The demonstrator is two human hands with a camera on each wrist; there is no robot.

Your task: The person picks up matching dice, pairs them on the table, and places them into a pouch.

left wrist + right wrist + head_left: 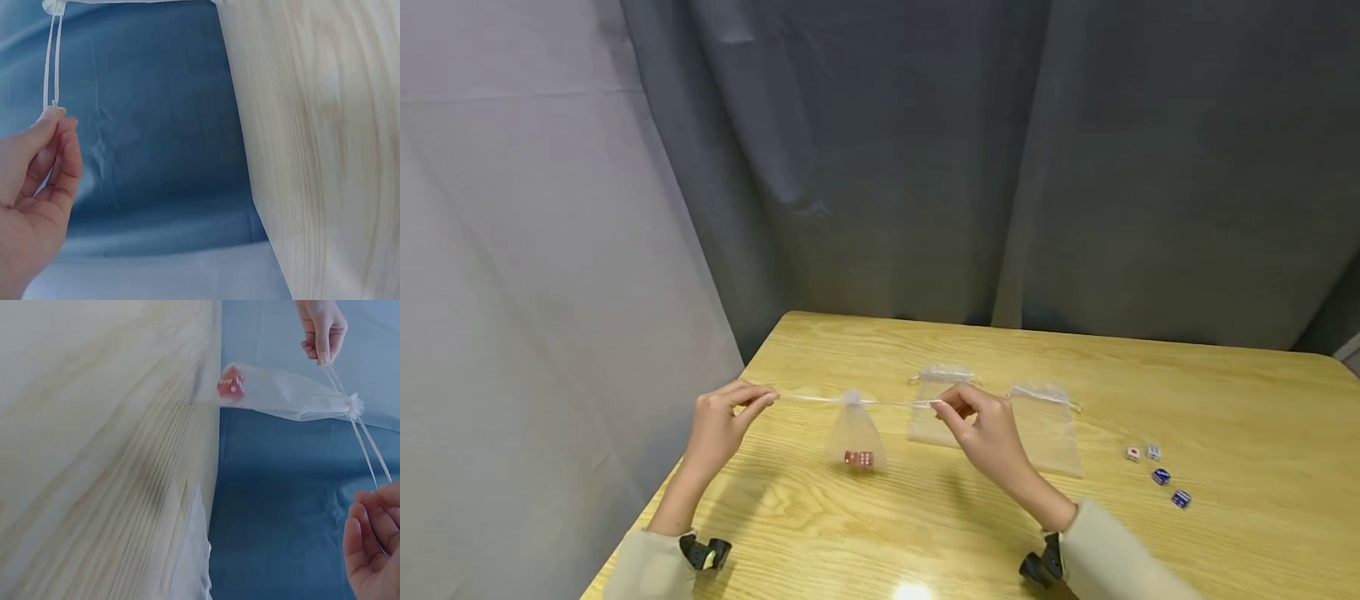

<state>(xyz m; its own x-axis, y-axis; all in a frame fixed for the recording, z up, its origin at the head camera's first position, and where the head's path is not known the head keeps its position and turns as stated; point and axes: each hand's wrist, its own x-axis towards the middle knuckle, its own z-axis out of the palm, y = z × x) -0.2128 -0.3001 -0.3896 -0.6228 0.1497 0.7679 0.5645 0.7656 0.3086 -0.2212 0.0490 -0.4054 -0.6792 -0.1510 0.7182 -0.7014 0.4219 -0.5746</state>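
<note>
A sheer white drawstring pouch hangs between my hands, its neck gathered tight and red dice lying at its bottom. My left hand pinches the end of one drawstring loop between thumb and fingertips. On the other side, my right hand pinches the opposite loop. Both cords are stretched taut out from the gathered neck. In the right wrist view the pouch hangs with its bunched mouth near the fingers and the red dice close to the wooden tabletop.
Two more sheer pouches lie flat on the wooden table, one partly behind my right hand. To the right are two white dice and two blue dice. Dark curtains hang behind the table, with a pale cloth at left.
</note>
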